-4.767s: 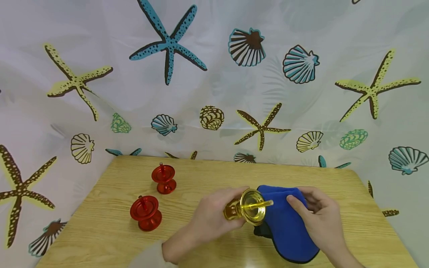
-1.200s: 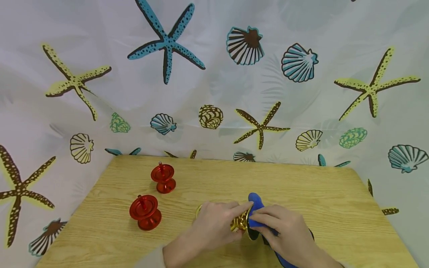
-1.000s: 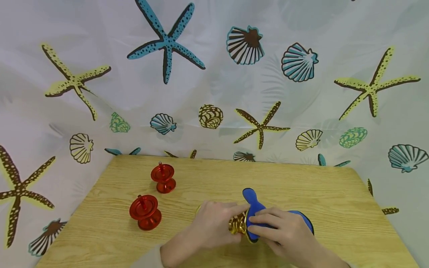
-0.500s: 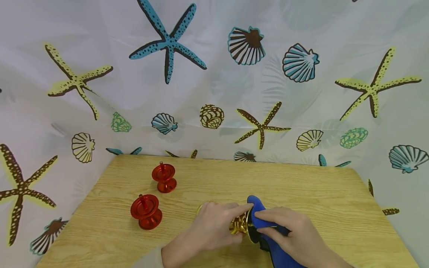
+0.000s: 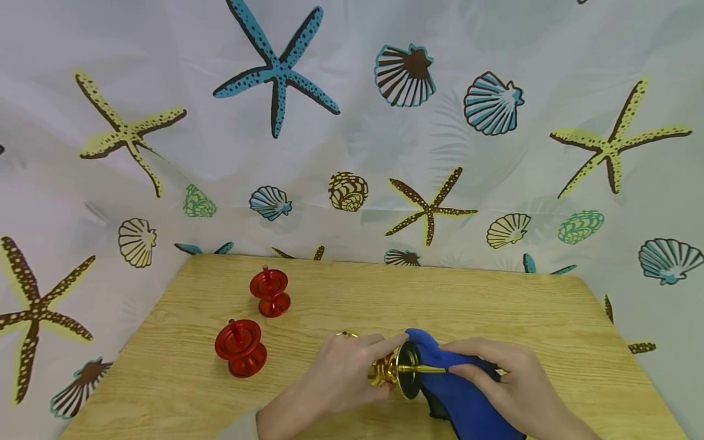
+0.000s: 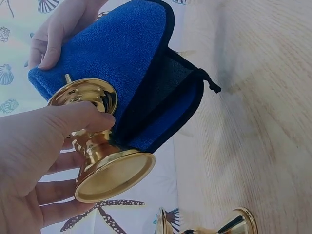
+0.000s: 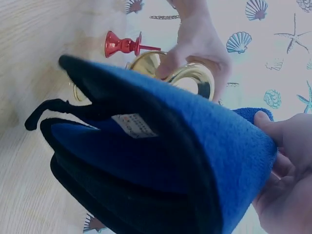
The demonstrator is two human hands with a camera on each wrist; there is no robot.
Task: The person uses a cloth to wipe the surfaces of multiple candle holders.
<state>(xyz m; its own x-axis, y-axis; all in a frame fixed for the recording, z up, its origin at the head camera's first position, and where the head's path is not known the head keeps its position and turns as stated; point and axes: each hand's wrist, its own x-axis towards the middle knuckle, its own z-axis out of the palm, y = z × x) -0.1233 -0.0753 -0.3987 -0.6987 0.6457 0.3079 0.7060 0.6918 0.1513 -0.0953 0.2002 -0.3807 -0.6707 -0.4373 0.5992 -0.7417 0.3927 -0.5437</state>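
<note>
My left hand [image 5: 346,373] grips a shiny gold candle holder [image 6: 117,178] round its stem. The holder is tipped on its side in the head view, its dish and thin central spike pointing right toward the cloth. A blue cloth [image 5: 462,403] with black edging is in my right hand [image 5: 508,373], pinched between thumb and fingers near the spike's tip. Folded over in the right wrist view, the cloth shows a dark inner side, a white label [image 7: 134,125] and a black loop. Part of the holder's stem is hidden behind my left fingers.
Two red candle holders [image 5: 238,348] [image 5: 269,290] stand upright on the left of the wooden table [image 5: 341,293]. Another gold candle holder [image 6: 224,226] shows at the bottom of the left wrist view. A curtain [image 5: 352,140] printed with shells and starfish surrounds the table.
Earlier the cloth was pressed against the dish; now my right hand has drawn it rightward, and the spike shows. The dish has turned more toward the head camera. The red holders stay put.
</note>
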